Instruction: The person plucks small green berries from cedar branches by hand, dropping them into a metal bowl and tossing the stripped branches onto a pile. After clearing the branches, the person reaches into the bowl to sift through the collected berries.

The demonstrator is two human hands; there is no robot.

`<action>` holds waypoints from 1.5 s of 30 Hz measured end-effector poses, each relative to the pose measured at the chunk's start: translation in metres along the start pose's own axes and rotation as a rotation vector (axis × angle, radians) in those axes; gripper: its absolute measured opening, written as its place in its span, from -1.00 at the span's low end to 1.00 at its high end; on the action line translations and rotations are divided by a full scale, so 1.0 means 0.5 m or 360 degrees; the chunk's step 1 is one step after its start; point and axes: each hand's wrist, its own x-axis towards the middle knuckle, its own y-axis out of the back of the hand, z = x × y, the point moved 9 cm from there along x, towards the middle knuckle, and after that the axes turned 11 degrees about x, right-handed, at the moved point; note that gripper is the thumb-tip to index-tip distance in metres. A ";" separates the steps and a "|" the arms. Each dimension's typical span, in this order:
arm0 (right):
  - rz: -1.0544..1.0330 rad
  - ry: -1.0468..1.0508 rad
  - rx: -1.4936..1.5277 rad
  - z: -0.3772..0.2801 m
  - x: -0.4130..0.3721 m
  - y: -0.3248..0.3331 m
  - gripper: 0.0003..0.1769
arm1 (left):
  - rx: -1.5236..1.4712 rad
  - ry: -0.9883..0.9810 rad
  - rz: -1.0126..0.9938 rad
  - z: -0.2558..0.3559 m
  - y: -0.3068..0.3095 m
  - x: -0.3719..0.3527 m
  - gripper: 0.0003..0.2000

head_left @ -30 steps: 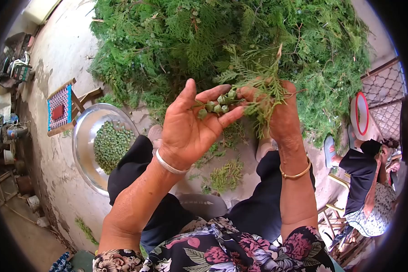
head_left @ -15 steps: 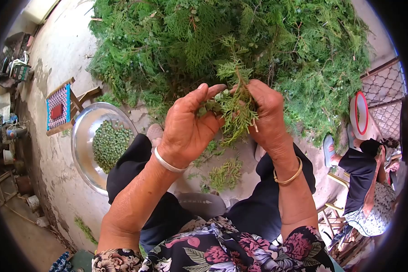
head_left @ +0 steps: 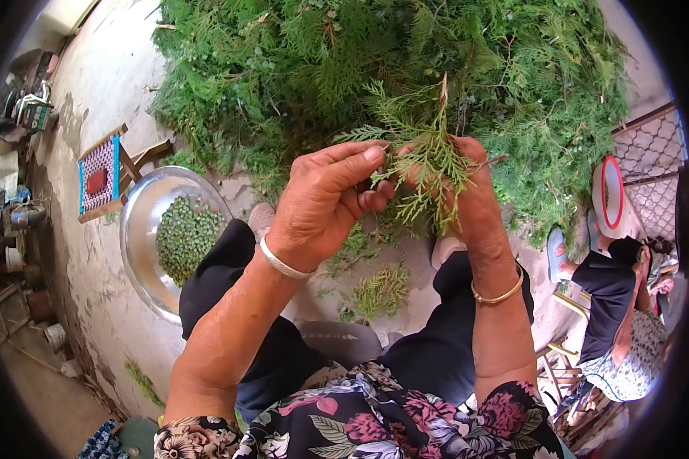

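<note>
My right hand (head_left: 481, 203) is closed around a green conifer sprig (head_left: 435, 164), whose flat, scaly leaves hang over the fingers. A brown woody tip points up from it. Beside the sprig, my left hand (head_left: 321, 191) is pinched, thumb against forefinger, with its other fingers curled. Bits of green show between those fingers, seemingly small cones, though mostly hidden. A metal basin (head_left: 139, 283) to the left holds a heap of small green cones (head_left: 187, 239). Beyond both hands lies a large pile of conifer branches (head_left: 337, 69).
A small folding stool (head_left: 99, 180) with a woven seat stands behind the basin. Loose sprigs (head_left: 380, 292) lie on the concrete between my feet. At the right sits another person (head_left: 620, 314), near a red-rimmed round object (head_left: 611, 191) and a metal lattice (head_left: 651, 157).
My right hand has moved slightly right and turned the sprig, which now spreads across its fingers. The left thumb and forefinger have closed into a pinch.
</note>
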 end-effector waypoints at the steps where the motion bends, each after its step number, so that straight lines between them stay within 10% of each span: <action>1: 0.0000 -0.0001 0.0001 -0.003 -0.001 -0.001 -0.81 | 0.0089 0.0034 -0.0028 -0.002 -0.005 0.000 -0.82; 13: 0.0023 -0.0395 0.0742 0.044 -0.011 0.022 -0.82 | 0.0180 0.0038 -0.0034 0.012 -0.015 -0.007 -0.81; 25: -0.0070 0.0134 -0.0895 0.020 -0.022 0.008 -0.68 | 0.0592 -0.0028 0.0004 0.013 -0.010 -0.011 -0.87; 27: 0.0190 0.0437 0.0060 0.004 -0.023 0.034 -0.75 | 0.0637 0.0014 -0.0046 0.013 -0.019 -0.017 -0.86; 33: 0.0051 -0.0226 0.0292 0.021 0.000 0.024 -0.72 | 0.0629 0.0058 -0.0103 0.015 -0.031 -0.023 -0.85; 45: 0.0315 0.0050 0.0219 -0.004 -0.010 0.041 -0.74 | -0.0087 0.0188 -0.0268 -0.018 -0.040 -0.012 -0.64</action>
